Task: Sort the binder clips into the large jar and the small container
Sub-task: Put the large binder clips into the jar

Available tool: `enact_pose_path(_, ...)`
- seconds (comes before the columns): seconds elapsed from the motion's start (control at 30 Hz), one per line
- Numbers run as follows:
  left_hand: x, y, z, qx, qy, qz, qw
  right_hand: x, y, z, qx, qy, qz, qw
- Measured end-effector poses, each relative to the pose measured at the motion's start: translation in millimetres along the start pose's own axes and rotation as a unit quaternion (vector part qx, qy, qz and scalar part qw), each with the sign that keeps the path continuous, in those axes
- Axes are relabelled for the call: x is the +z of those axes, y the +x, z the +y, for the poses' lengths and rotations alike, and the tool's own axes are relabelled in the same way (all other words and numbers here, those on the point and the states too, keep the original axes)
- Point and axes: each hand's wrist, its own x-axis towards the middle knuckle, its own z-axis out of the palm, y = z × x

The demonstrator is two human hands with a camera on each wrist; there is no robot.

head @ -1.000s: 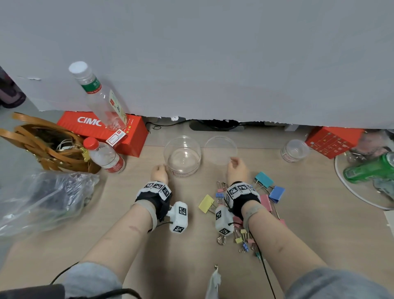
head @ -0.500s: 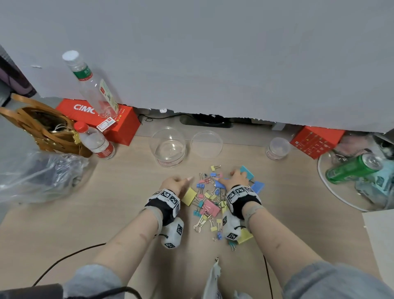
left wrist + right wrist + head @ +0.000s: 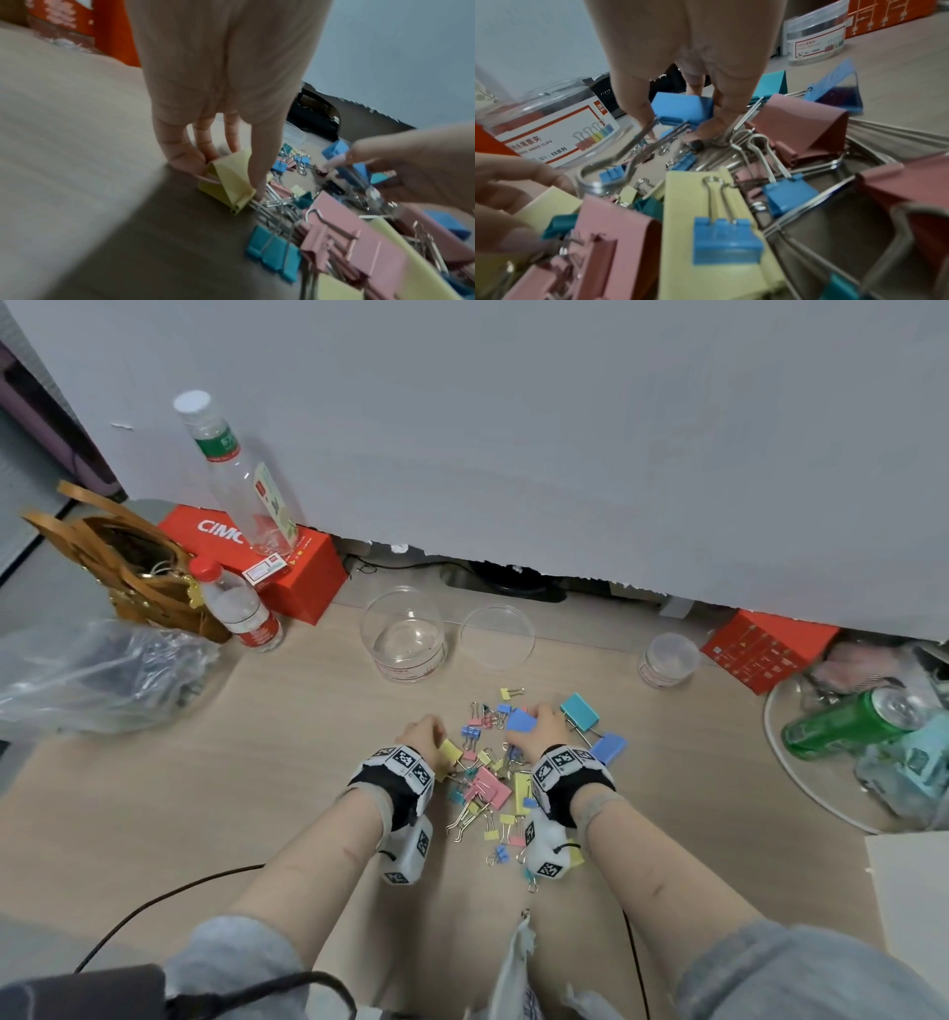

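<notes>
Left hand (image 3: 226,81) has its grip closed on one large yellow binder clip (image 3: 228,182), fingers and thumb curled round the body, the clip resting on the table (image 3: 257,788) at the left edge of the pile. Right hand (image 3: 680,50) has its grip pinched on one large blue binder clip (image 3: 680,109), thumb on one side and fingers on the other, at the far side of the pile. Between both wrists lies the pile of binder clips (image 3: 493,788): pink, yellow, blue and teal, large and small mixed, too tangled to count. Two large clips, one teal (image 3: 579,708) and one blue (image 3: 608,748), lie just right of the right hand. Beyond the pile stands one large jar (image 3: 403,634), open, with one clear lid (image 3: 497,636) beside it. One small container (image 3: 667,660) stands well to the right.
</notes>
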Motion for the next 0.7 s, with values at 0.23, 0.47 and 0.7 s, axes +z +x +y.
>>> enact_pose_path(0.23,2,-1,6,-0.011,-0.033,0.008,0.999,-7,-7,-2,-0.041,0.080,0.022,0.996)
enact_pose_path(0.47,-13,-3,9,0.067,-0.110,0.026,0.991,-14,-12,-14,-0.082,0.115,0.068,0.988)
enact_pose_path(0.7,-41,-7,15,0.137,-0.213,0.002,0.968,-14,-18,-43,-0.081,0.135,0.081,0.984)
